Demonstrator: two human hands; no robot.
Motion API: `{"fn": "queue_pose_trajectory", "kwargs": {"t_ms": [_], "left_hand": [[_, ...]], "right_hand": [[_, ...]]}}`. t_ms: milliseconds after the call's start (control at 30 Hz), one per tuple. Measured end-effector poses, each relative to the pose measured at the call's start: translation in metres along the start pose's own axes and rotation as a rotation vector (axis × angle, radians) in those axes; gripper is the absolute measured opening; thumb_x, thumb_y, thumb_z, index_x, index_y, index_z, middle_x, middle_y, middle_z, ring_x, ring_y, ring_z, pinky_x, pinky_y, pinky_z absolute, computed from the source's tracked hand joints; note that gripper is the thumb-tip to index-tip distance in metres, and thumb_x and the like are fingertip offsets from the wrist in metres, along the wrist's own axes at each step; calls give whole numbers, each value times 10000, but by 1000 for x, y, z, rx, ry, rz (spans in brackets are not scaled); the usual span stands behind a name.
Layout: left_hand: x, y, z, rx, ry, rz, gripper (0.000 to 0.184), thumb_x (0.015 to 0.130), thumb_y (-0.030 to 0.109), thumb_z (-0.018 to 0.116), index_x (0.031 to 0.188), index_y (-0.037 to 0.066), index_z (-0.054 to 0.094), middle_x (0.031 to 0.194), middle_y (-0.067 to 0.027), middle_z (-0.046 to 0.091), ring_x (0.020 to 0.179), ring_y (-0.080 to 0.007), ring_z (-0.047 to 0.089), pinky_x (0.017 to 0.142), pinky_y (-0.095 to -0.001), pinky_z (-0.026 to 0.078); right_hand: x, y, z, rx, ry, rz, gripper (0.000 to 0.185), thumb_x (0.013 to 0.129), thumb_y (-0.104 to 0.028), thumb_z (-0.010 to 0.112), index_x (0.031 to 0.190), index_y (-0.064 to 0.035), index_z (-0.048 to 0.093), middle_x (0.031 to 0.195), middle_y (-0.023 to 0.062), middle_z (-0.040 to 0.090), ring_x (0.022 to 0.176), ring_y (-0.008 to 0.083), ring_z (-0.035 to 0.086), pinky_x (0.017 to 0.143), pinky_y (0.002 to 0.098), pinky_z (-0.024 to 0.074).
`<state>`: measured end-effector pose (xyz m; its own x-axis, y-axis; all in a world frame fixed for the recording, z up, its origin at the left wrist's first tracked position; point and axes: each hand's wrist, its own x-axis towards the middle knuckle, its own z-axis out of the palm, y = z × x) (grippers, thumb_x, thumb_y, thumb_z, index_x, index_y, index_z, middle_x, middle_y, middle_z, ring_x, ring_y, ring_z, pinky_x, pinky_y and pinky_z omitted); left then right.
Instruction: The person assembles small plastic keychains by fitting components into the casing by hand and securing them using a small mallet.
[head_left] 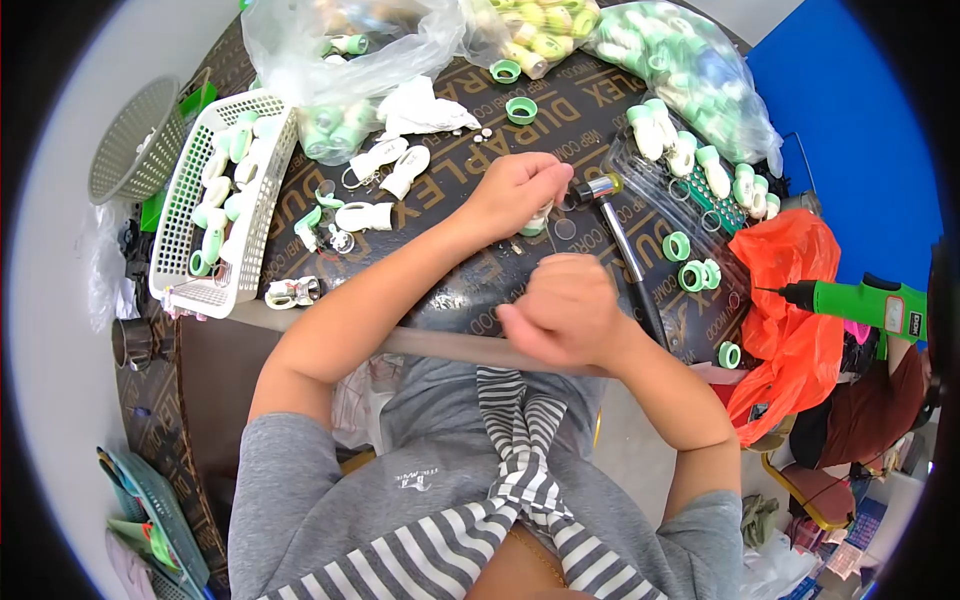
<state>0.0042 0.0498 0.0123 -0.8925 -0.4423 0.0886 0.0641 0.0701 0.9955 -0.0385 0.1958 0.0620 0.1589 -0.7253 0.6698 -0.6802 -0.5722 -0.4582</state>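
Patterned worktop (590,115) spreads beneath my left grip (515,195), which pinches a small white-green part (538,220); my right grip (568,308) curls nearby, its contents I cannot tell. I'd brace the part firmly, pressing lightly.

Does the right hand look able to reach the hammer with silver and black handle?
Probably yes: the hammer lies just beside the right hand, with nothing visible between them. The hand is curled, though, and whether it holds something is unclear.

The table (575,115) repeatedly reads DURAPLEX and, in smaller print, WBP; lettering on the shirt (440,490) and green driver (850,300) is unclear.
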Motion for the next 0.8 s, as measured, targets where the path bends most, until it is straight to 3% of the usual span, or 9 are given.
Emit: {"fn": "queue_pose_trajectory", "kwargs": {"t_ms": [100,167,200,267,300,400,500,767,800], "left_hand": [[-5,5,6,145,-34,205,318,887,215,538,633,27,570,617,-53,533,593,-137,500,570,-286,402],[-4,1,4,128,-54,223,318,890,212,532,634,29,571,615,-55,528,605,-144,504,579,-287,401],[-5,1,3,116,-78,247,318,893,209,527,634,30,572,614,-57,524,617,-151,508,589,-289,401],[-6,6,2,97,-91,194,322,897,208,517,636,28,572,615,-55,522,623,-149,507,596,-292,398],[-6,6,2,89,-95,199,325,898,210,514,636,27,572,618,-55,524,625,-151,506,600,-293,398],[-6,2,3,90,-117,230,334,919,207,483,649,23,549,658,-46,515,635,-130,480,600,-273,381],[-7,5,2,101,-130,240,342,939,205,453,661,20,527,692,-37,500,643,-110,453,595,-254,362],[-8,8,3,113,-104,211,335,929,210,458,660,26,534,670,-24,477,623,-105,432,578,-253,347],[-8,9,3,109,-89,194,330,912,225,485,660,26,560,652,-42,501,624,-127,467,585,-273,373]], "right_hand": [[-15,4,-19,203,224,229,237,704,-9,653,539,-55,490,478,31,431,409,203,441,425,308,342],[-20,7,-21,486,617,404,284,817,-24,562,547,-12,476,504,36,478,431,135,426,431,277,342],[-21,10,-29,733,698,521,295,857,-29,502,567,19,484,526,57,507,454,133,450,448,266,365],[-27,16,-38,833,725,521,273,843,3,490,572,30,478,536,68,518,465,143,469,454,272,378],[-27,16,-38,832,727,523,273,843,3,490,572,30,478,536,68,518,465,143,469,454,272,378],[-24,14,-34,426,466,279,239,775,65,533,554,13,458,497,57,477,424,160,437,426,278,355],[-17,10,-34,410,357,239,226,748,81,555,554,12,461,489,58,459,406,175,420,410,280,340],[-13,16,-28,338,313,189,231,728,80,575,544,6,457,487,62,444,393,189,402,402,286,330],[-12,16,-28,324,288,185,226,752,69,518,547,5,447,485,55,439,400,183,394,406,292,338]]}}
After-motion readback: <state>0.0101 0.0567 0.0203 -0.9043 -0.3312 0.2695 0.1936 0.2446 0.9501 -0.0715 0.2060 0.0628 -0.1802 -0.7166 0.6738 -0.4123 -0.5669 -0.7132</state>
